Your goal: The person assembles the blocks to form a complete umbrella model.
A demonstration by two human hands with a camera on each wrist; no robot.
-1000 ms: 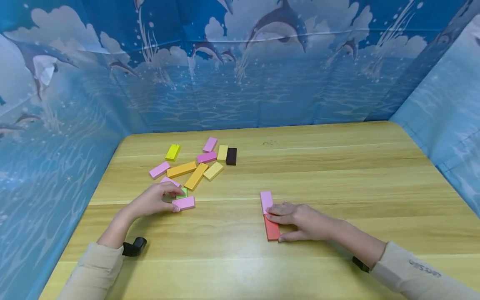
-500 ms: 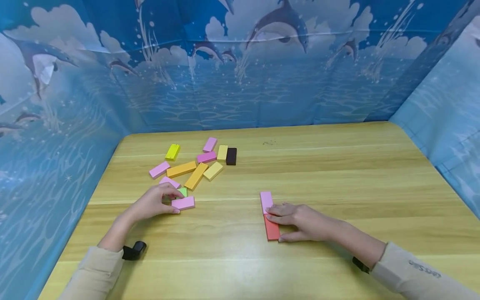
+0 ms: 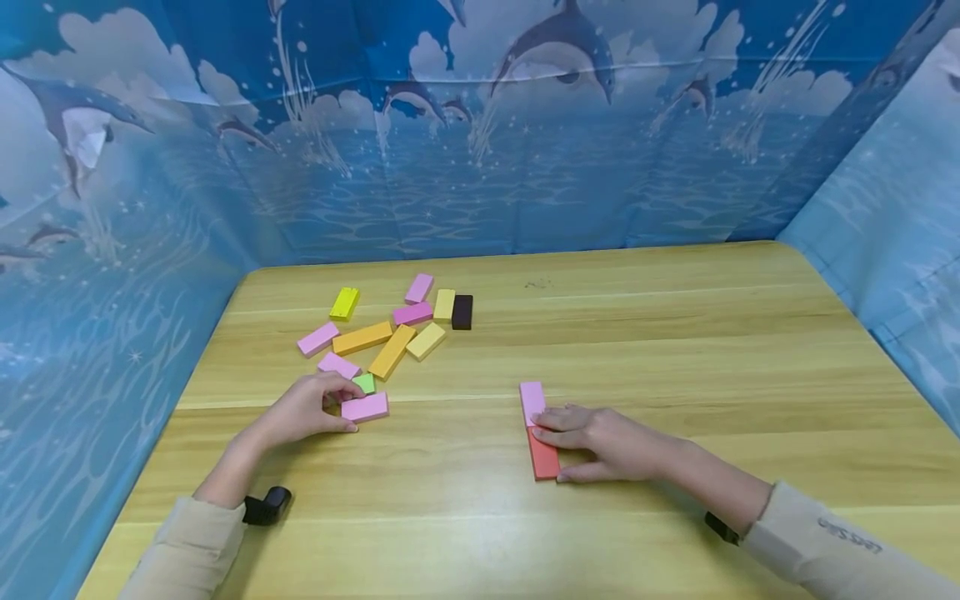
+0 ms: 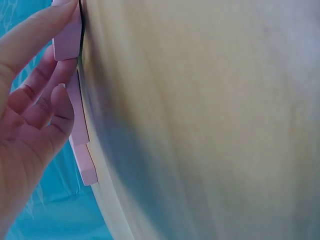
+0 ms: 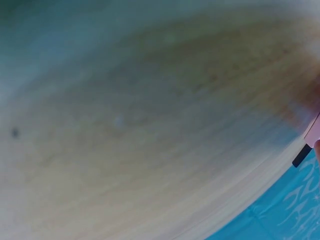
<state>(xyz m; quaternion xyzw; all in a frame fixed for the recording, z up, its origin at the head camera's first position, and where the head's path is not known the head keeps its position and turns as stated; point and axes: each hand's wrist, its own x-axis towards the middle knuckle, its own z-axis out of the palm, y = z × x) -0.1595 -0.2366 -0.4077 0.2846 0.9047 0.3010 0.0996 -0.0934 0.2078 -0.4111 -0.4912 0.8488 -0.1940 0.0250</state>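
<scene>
My left hand (image 3: 306,408) is at the near end of a pile of coloured blocks. It pinches a pink block (image 3: 367,407) by its left end, thumb on the near side and fingertips on the far side. The same pink block (image 4: 67,42) shows between thumb and fingers in the left wrist view. A green block (image 3: 365,383) lies just behind it, partly hidden. My right hand (image 3: 600,442) rests, fingers extended, where another pink block (image 3: 532,400) meets a red block (image 3: 543,460) end to end. Its thumb touches the red block's near right corner.
Beyond the left hand lie more blocks: a pink block (image 3: 340,365), two orange blocks (image 3: 392,353), pale yellow blocks (image 3: 426,342), a bright yellow block (image 3: 345,304), a magenta block (image 3: 413,314) and a black block (image 3: 462,312). A dolphin-print curtain (image 3: 480,183) rises behind the wooden table (image 3: 675,333).
My left fingertips have drawn back from the green block to the pink block's far edge, uncovering more of the green one. The pink block has shifted slightly left. My right hand stays in place.
</scene>
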